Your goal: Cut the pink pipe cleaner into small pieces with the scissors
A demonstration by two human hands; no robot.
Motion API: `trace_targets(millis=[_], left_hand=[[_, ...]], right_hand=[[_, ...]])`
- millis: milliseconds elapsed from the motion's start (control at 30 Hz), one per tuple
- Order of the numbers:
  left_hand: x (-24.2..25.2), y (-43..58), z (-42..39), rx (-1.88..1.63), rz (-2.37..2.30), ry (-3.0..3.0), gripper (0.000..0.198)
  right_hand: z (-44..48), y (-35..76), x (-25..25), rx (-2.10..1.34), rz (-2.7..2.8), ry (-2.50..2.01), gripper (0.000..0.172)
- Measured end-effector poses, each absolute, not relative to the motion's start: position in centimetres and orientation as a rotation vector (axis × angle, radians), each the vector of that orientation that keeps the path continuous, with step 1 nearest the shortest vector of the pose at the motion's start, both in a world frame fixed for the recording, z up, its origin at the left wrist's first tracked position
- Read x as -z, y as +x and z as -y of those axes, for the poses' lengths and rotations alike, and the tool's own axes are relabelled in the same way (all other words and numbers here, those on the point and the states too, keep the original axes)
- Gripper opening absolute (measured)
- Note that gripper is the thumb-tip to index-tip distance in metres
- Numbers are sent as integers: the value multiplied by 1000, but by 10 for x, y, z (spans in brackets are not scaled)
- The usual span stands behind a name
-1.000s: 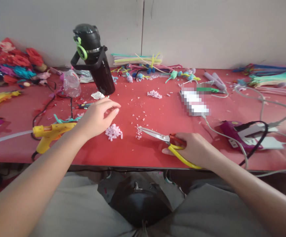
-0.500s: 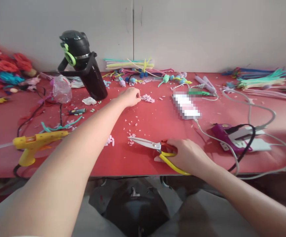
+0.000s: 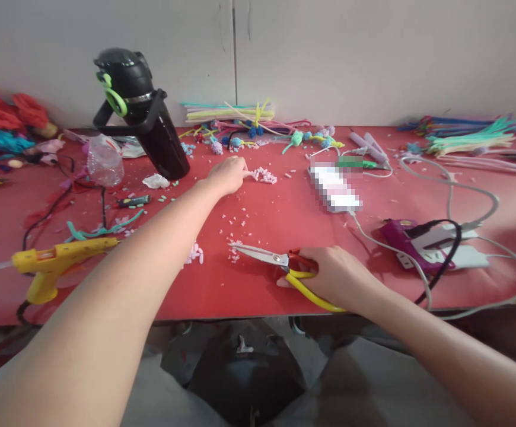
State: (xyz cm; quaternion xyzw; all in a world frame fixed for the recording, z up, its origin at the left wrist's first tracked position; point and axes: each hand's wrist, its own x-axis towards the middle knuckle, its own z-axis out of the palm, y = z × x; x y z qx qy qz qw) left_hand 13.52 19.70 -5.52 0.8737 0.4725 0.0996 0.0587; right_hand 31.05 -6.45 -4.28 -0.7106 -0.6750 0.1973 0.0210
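My right hand (image 3: 340, 276) is closed around the red and yellow handles of a pair of scissors (image 3: 264, 255). The blades point left over the table, nearly together, their tips at a few pale pink scraps (image 3: 235, 250). Farther back, my left hand (image 3: 229, 176) reaches to the left edge of a small pile of short pink cut pieces (image 3: 264, 175). Its thumb and fingers are pinched together; whether a piece is between them is too small to tell. Another little heap of pink pieces (image 3: 194, 255) lies beside my left forearm, which partly hides it.
A black flask (image 3: 162, 139) stands behind my left arm, near a yellow glue gun (image 3: 53, 261). A phone (image 3: 334, 188), cables and a purple power strip (image 3: 403, 237) lie right. Bundles of pipe cleaners (image 3: 471, 139) line the red table's (image 3: 258, 296) back.
The view has shifted slightly. My left hand's fingers have come together at the edge of the pink pile. The right hand and scissors hold about the same place.
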Motion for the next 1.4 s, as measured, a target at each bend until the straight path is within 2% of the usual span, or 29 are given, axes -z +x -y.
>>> trace_targets(millis=[233, 800, 1100, 1300, 1400], left_hand=[[42, 117, -183, -306, -1358, 2670, 25], [48, 131, -171, -398, -1345, 2671, 19], [53, 138, -177, -477, -1529, 2499, 28], [54, 138, -180, -454, -1507, 2435, 14], [52, 139, -178, -547, -1504, 2394, 16]], right_hand=[[63, 309, 40, -635, 2106, -2218, 52], [60, 309, 37, -638, 2135, -2190, 52], [59, 310, 39, -624, 2160, -2202, 53], [59, 310, 39, -615, 2165, -2217, 53], [59, 309, 39, -612, 2163, -2212, 53]])
